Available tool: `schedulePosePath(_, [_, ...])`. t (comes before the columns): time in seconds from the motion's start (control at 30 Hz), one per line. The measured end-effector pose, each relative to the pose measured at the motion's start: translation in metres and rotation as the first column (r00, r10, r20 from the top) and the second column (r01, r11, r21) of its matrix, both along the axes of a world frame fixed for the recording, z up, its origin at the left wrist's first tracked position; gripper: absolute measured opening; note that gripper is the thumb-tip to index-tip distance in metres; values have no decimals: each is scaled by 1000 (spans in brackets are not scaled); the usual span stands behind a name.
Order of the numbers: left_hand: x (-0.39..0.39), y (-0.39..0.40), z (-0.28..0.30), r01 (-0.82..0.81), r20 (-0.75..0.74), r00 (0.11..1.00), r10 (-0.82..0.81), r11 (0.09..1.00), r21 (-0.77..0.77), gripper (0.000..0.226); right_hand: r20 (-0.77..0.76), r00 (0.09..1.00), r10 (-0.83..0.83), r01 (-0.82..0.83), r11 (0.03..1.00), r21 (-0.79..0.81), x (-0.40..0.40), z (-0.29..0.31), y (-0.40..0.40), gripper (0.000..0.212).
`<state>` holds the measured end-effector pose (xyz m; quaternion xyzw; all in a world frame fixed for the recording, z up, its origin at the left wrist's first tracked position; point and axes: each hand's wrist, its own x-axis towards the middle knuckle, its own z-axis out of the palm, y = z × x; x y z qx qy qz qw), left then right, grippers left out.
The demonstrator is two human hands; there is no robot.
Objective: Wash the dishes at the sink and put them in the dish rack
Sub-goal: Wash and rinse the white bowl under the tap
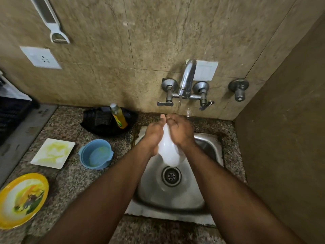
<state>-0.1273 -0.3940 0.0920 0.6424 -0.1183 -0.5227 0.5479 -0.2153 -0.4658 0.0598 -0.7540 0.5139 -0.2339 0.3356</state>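
Note:
I hold a white dish [169, 150] on edge above the steel sink [207, 147], between both hands. My left hand [153, 134] grips its left side and my right hand [181, 131] grips its right side, fingertips meeting at the top under the water stream from the tap [187, 78]. On the counter to the left lie a soiled white square plate [52, 153], a blue bowl [96, 154] and a yellow-rimmed plate [22, 199] with food remains.
A yellow dish-soap bottle [119, 116] stands in a black holder [105, 124] behind the bowl. A dark rack or stove edge [14, 117] sits at far left. A wall closes in on the right [281, 155]. The drain [171, 176] is uncovered.

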Motion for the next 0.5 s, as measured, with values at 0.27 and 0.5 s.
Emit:
schedulePosePath(0.27, [13,-21,-1,-14,244,970,3,999,43,45,105,964,243,-206,937,-282,-2,-13,23,52])
schedulePosePath(0.5, [4,-11,-14,-83,546,836,60,996,17,64,117,992,42,-61,985,161,14,-6,1,49])
